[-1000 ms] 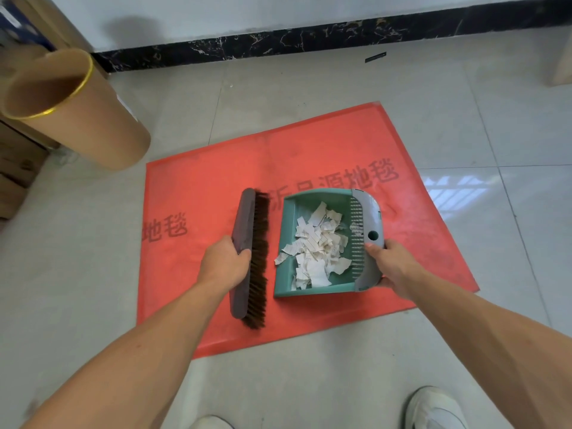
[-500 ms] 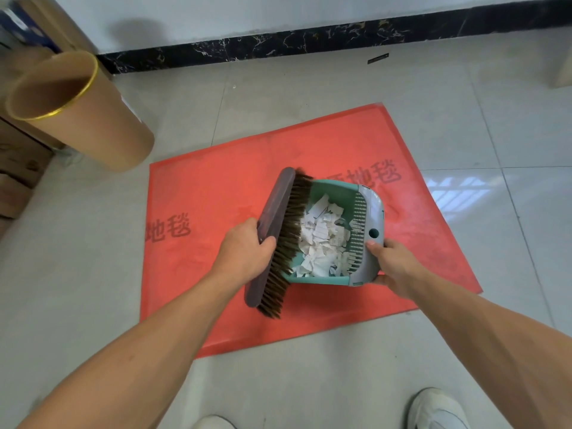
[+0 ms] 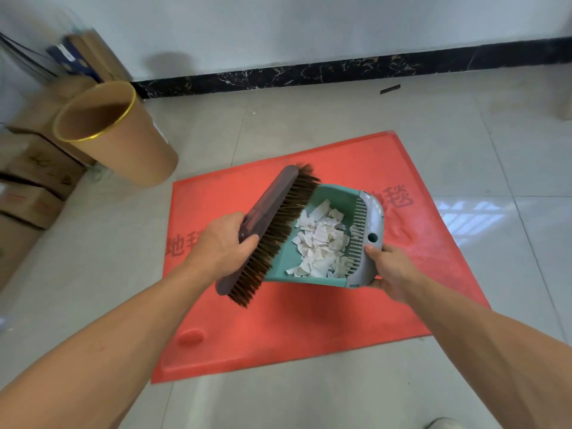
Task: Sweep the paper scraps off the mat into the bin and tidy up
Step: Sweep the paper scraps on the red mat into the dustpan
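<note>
Between the hands, the paper scraps [image 3: 322,246] are held in the dustpan [image 3: 337,193] gripped by the right hand [image 3: 390,270], penned by the brush [image 3: 272,218] gripped by the left hand [image 3: 223,243]; a level carry to the bin [image 3: 123,144] beyond that hand is judged needed next.

Brush [image 3: 272,224] in left hand [image 3: 223,243], scrap-filled dustpan [image 3: 368,224] in right hand [image 3: 390,270], above red mat [image 3: 309,329].

White paper scraps [image 3: 320,243] heaped in the tilted green dustpan [image 3: 281,265] at the right hand [image 3: 391,269]; the left hand [image 3: 221,243] holds the brown brush [image 3: 266,205] across its mouth, over the red mat [image 3: 309,329].
</note>
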### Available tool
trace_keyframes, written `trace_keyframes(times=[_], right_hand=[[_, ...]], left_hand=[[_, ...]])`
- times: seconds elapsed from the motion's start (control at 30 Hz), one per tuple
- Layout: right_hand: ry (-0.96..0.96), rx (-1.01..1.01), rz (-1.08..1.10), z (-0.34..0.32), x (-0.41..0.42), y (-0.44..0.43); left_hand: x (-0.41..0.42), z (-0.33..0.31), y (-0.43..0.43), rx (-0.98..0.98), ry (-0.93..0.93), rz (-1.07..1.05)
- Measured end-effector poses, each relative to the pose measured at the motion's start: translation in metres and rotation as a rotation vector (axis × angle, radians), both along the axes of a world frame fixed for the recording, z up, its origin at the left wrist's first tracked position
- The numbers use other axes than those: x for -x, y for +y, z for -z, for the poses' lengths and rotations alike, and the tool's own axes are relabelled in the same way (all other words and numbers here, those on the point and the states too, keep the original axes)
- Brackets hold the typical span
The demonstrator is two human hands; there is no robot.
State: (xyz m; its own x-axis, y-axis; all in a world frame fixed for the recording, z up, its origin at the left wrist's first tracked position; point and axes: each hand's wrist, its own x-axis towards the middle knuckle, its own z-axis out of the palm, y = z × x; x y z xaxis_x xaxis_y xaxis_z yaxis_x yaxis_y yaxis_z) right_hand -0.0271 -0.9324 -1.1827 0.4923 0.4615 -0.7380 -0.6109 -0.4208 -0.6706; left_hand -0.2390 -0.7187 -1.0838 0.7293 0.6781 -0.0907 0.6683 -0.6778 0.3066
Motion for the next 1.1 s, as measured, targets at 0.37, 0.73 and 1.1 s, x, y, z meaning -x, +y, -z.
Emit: trace_keyframes(times=[0.37,0.73,1.1], right_hand=[[-0.002,-0.026,0.001,0.005,0.005,0.004],[-0.109,0.12,-0.056,0.021,-0.013,-0.021],[-0.093,0.167,-0.041,0.04,-0.009,-0.026]], left_hand=[[0.0,-0.01,0.012,-0.062,-0.153,-0.224],[0.027,0.037,0.036,-0.081,0.231,-0.367],[0.002,0.079,-0.033,0.151,0.197,-0.213]])
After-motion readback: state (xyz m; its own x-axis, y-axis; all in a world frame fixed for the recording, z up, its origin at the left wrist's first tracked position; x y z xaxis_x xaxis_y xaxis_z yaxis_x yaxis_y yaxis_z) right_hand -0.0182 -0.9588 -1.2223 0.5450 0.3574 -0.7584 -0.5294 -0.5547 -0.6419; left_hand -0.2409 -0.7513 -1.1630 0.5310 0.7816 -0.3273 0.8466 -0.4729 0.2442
